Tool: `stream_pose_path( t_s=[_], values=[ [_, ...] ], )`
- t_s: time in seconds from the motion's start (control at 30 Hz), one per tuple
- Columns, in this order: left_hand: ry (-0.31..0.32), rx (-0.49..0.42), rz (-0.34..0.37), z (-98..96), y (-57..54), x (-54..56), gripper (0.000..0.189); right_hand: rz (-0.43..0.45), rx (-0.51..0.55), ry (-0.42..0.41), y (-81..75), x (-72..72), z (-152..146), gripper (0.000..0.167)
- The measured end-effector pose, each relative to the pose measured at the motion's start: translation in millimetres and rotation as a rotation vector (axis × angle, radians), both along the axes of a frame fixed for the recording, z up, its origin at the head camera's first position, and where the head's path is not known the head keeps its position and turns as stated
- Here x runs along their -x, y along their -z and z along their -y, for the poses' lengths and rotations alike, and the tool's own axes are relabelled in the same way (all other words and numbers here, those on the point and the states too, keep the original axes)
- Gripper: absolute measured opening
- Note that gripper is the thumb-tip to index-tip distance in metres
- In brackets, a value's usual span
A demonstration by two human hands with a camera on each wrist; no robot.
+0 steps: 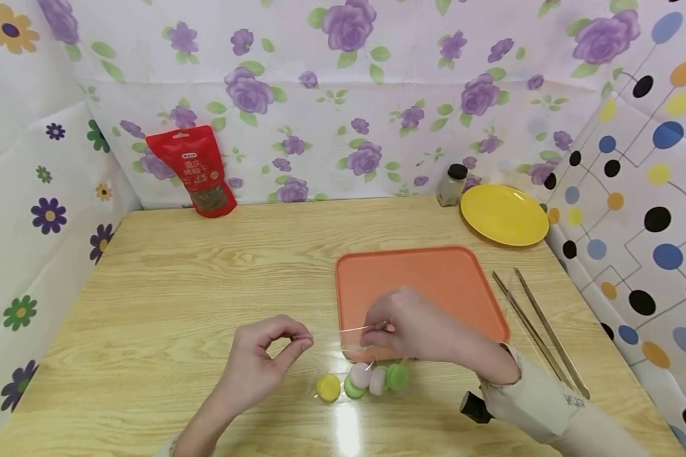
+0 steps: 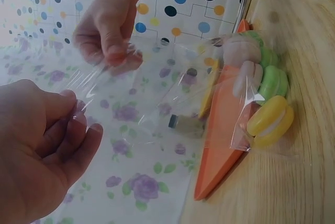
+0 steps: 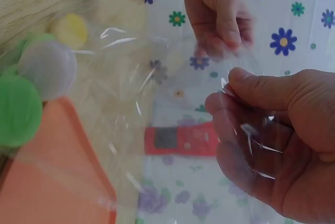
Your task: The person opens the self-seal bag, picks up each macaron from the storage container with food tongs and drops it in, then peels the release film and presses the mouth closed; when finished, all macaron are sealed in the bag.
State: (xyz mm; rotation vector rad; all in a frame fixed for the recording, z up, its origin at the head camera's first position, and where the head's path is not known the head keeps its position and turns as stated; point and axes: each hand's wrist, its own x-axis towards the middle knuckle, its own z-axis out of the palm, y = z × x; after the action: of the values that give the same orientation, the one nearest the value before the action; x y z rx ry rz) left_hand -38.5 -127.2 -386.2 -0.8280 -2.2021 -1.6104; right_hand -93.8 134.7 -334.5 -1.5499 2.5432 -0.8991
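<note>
A clear plastic bag stretches between both hands, held by its upper edge. My left hand pinches one side between thumb and fingers. My right hand grips the other side, its fingers curled on the film, as the right wrist view shows. At the bag's lower end lie several macarons: a yellow macaron, a green macaron and a pale pink macaron among them. They rest low over the wooden table, in front of the orange tray.
Long metal tongs lie right of the tray. A yellow plate and a black-capped jar stand at the back right. A red pouch leans against the back cloth. A black object shows by the right sleeve.
</note>
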Motion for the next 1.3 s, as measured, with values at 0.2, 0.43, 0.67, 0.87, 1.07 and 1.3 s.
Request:
stream_pose_path(
  t_s=[0.2, 0.43, 0.67, 0.87, 1.07, 1.3],
  values=[
    [0.008, 0.008, 0.040, 3.7, -1.3, -0.7, 0.030, 0.092, 0.025, 0.021, 1.8, 2.6, -22, 0.012],
    [0.020, 0.006, 0.024, 6.0, 0.1, 1.0, 0.030, 0.204, 0.079, 0.050, 5.9, 2.6, -44, 0.011],
    [0.035, 0.008, 0.026, 5.3, -0.6, 1.3, 0.029, 0.188, 0.114, 0.053, 9.0, -0.7, -56, 0.009],
    [0.045, 0.010, 0.036, 5.2, -0.7, 1.8, 0.029, 0.182, 0.135, 0.069, 12.6, -3.2, -62, 0.008],
    [0.038, 0.008, 0.032, 5.1, 0.5, 2.3, 0.028, 0.183, 0.143, 0.087, 14.7, -5.1, -66, 0.007],
    [0.055, -0.017, 0.011, 6.2, 2.7, 2.9, 0.029, 0.212, 0.153, 0.045, 16.8, -5.6, -73, 0.017]
  ],
)
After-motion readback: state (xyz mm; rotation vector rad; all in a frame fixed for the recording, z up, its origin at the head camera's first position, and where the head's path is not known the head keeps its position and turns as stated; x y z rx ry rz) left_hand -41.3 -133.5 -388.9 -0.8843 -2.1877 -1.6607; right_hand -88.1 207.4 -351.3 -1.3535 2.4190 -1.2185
